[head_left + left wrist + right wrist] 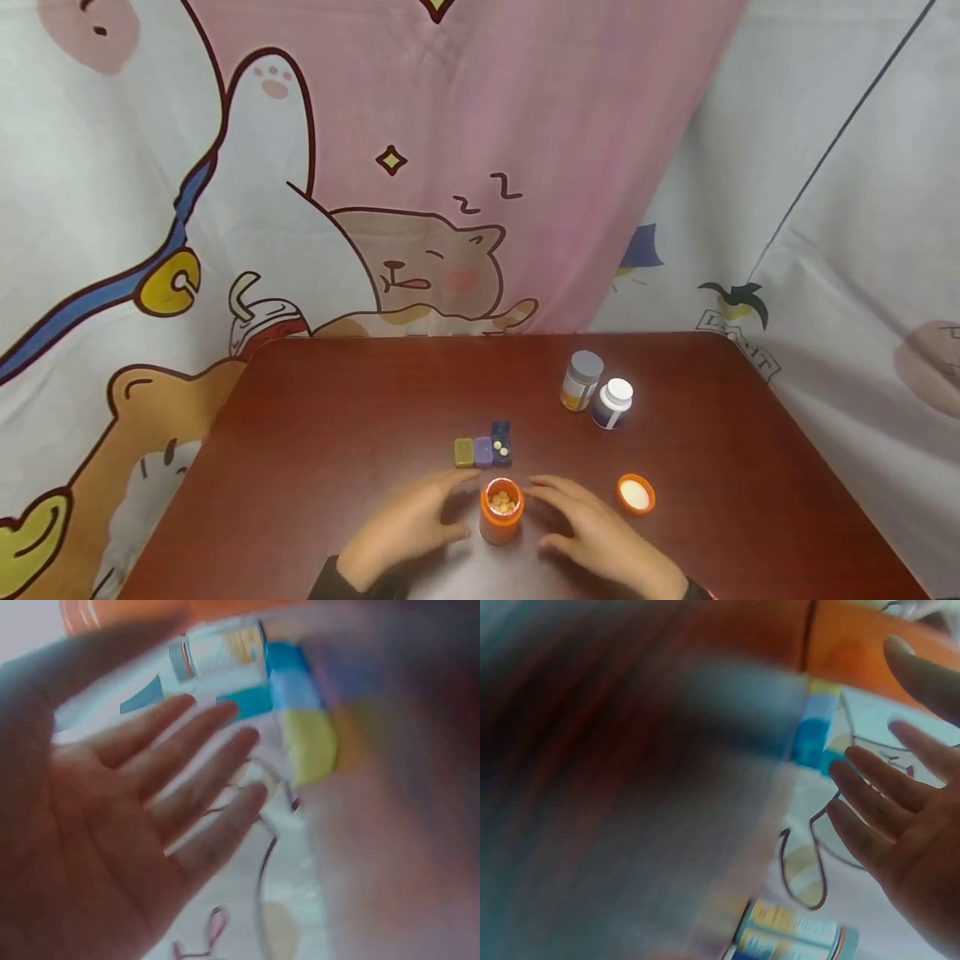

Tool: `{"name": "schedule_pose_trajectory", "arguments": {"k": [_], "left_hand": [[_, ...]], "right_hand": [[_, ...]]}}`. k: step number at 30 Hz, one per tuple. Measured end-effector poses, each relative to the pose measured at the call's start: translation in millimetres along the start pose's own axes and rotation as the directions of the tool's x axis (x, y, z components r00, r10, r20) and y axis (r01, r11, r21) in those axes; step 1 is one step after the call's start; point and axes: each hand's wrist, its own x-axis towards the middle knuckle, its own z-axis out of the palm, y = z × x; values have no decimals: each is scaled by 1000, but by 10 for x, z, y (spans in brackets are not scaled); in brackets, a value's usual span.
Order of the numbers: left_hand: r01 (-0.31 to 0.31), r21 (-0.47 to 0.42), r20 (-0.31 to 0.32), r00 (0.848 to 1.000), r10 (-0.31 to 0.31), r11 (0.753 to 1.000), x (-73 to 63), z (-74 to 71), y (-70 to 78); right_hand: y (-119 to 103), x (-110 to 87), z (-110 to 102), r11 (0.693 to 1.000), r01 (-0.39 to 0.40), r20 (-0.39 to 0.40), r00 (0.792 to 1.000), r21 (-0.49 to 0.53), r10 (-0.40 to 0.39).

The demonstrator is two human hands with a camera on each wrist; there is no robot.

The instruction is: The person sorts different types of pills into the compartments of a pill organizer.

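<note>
An orange pill bottle [500,528], uncapped and full of pale tablets [501,502], stands upright near the table's front. On its left side my left hand [405,523] is spread, fingers extended and thumb apart, holding nothing. Mirroring it on the right, my right hand [596,537] is also empty, its fingertips close to the bottle's rim. Just beyond lies a small pill organizer with yellow, purple and dark blue compartments [483,451]. The dark blue lid [500,428] is raised, and two pale tablets [501,448] sit in that compartment. Both wrist views show the palms with straight fingers.
An orange cap [635,494] with a white inside lies face up to the right. Farther back stand a grey-lidded bottle [582,382] and a white-capped bottle [612,405], side by side. A cartoon-printed curtain [600,125] hangs behind the dark red table [337,400].
</note>
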Motion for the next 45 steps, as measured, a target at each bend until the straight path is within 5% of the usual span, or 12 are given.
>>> {"name": "schedule_pose_trajectory", "arguments": {"k": [6,12,15,20,27,38,45], "left_hand": [[-14,-244,62,998,30,970,89,116,22],[18,-266,14,1000,-15,964,138,295,72],[51,-300,-13,998,-58,953,132,331,90],[72,-352,-26,996,-87,933,146,342,92],[63,-321,-26,997,-75,945,140,370,68],[64,-304,-19,997,-73,950,123,353,101],[66,-307,-23,997,-77,949,103,364,97]], "right_hand": [[314,-129,-213,983,44,-67,996,-177,-57],[559,-395,-384,933,-182,-79,983,-312,165],[631,-520,-431,917,-264,-65,964,-301,256],[691,-593,-458,910,-301,-62,953,-286,296],[707,-562,-449,899,-318,-118,948,-300,296],[663,-495,-417,851,-452,-93,891,-268,444],[523,-400,-384,875,-457,-103,889,-160,446]]}}
